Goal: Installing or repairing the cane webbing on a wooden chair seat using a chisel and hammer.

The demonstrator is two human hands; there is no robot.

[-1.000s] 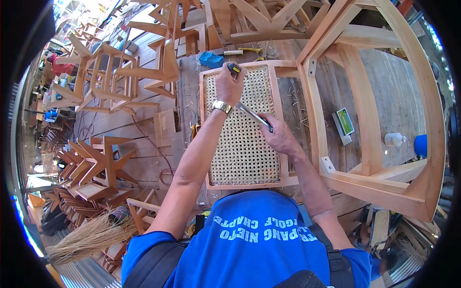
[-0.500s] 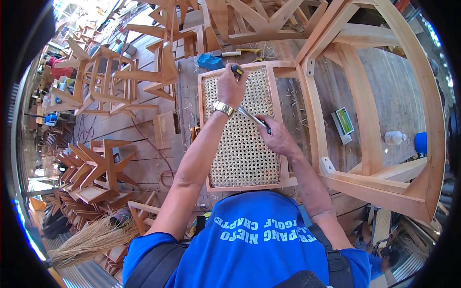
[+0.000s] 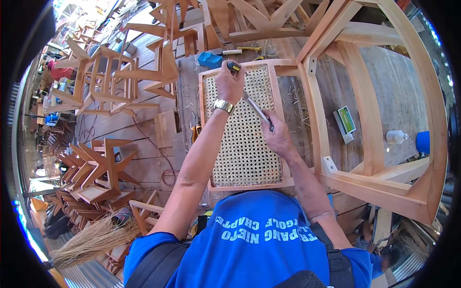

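A woven cane panel (image 3: 245,153) in a light wooden frame (image 3: 282,163) lies on the worktable in front of me. Over its far part, my left hand (image 3: 229,87) is closed around a tool with a black-and-yellow handle (image 3: 234,66); the handle's end points up and the working end is hidden under the hand. My right hand (image 3: 279,138), above the panel's right side, grips a silver metal-shafted tool (image 3: 258,110) by its dark end. That shaft slants toward my left hand, and its far tip is dark and too small to make out.
A large wooden chair frame (image 3: 374,115) stands on the right. Beyond the panel lies a blue lump (image 3: 210,60). A green-and-white box (image 3: 345,122), a white bottle (image 3: 396,137) and a blue container (image 3: 422,142) sit to the right. Wooden chair frames (image 3: 103,165) crowd the left.
The silver-shafted tool has swung slightly away from my left wrist, its tip now higher and to the right. My left hand has shifted a little, still holding its tool.
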